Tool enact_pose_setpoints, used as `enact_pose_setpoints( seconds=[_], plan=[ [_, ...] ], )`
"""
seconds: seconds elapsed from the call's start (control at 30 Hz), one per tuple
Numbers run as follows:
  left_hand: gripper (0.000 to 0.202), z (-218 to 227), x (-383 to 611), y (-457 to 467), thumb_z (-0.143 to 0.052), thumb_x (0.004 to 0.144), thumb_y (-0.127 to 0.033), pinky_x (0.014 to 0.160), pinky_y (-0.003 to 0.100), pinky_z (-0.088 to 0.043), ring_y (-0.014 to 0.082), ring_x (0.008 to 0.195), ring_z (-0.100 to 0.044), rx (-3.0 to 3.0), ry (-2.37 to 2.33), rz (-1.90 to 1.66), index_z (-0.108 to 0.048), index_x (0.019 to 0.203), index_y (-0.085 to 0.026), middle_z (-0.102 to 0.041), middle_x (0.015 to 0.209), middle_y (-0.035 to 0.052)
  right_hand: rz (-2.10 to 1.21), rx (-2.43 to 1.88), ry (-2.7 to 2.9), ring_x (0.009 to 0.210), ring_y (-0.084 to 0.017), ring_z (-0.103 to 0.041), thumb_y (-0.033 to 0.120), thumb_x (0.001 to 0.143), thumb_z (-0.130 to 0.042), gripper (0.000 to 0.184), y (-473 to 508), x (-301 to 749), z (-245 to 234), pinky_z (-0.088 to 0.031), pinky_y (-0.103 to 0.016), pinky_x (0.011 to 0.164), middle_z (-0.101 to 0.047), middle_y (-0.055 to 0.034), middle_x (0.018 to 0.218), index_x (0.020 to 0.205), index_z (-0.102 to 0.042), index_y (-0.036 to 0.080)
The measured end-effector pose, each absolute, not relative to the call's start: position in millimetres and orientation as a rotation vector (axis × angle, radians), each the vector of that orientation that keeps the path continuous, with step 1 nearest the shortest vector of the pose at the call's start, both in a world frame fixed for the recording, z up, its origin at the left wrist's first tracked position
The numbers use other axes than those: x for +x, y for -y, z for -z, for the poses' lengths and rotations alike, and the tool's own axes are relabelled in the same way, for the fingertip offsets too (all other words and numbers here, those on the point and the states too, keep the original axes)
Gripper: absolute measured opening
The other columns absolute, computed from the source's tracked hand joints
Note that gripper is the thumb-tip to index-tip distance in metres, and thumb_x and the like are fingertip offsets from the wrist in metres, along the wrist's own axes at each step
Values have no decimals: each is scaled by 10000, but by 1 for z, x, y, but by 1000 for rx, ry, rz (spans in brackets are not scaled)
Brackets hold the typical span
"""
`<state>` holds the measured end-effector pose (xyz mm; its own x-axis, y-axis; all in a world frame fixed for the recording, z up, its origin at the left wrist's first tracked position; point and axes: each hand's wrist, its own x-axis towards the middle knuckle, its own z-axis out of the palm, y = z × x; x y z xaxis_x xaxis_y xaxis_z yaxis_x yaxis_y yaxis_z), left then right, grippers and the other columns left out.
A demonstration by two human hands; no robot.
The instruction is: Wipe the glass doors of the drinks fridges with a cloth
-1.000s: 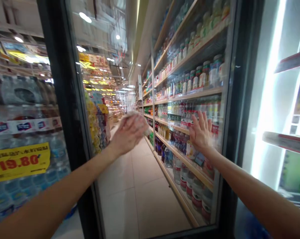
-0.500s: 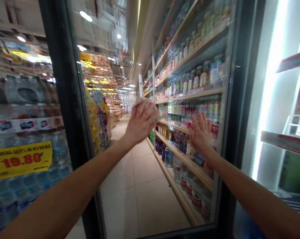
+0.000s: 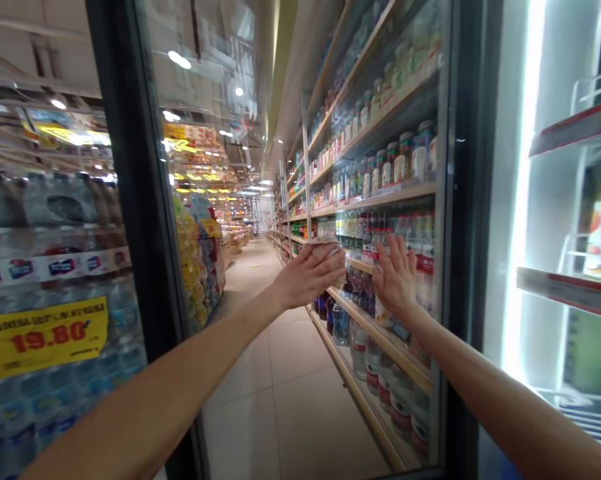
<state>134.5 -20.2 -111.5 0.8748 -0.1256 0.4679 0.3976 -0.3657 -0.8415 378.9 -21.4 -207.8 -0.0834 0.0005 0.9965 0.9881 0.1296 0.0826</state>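
Observation:
Beneath the fingers of my left hand [image 3: 308,277] is a pale, crumpled cloth [image 3: 325,241], held flat against the glass door [image 3: 240,413]. Part of the cloth is covered by the hand. To its right, my right hand [image 3: 396,273] has its fingers spread and its palm towards the same pane; it holds nothing, and it appears to touch the glass. A narrow gap separates the two hands. The door's black frame [image 3: 130,167] runs along both sides of the pane.
Shrink-wrapped water bottles [image 3: 60,233] with a yellow price sign [image 3: 45,337] stand at the left. Through the glass show bottle shelves [image 3: 385,200] and a tiled aisle floor [image 3: 250,267]. Lit cooler shelves [image 3: 570,293] are close by on the right.
My left hand has slid right and down across the pane with the cloth, closer to my right hand. My right hand stays at nearly the same spot. The view has shifted slightly.

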Motion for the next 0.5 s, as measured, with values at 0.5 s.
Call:
enact_pose_setpoints(
  seconds=[0.5],
  plan=[
    [426, 69, 198, 15, -447, 893, -310, 1089, 487, -223, 293, 1353, -258, -1800, 334, 857, -443, 1301, -188, -391, 1421, 102, 1064, -999, 1352, 1368, -228, -253, 233, 887, -357, 573, 33, 397, 213, -241, -513, 1083, -328, -89, 1459, 1440, -208, 260]
  ],
)
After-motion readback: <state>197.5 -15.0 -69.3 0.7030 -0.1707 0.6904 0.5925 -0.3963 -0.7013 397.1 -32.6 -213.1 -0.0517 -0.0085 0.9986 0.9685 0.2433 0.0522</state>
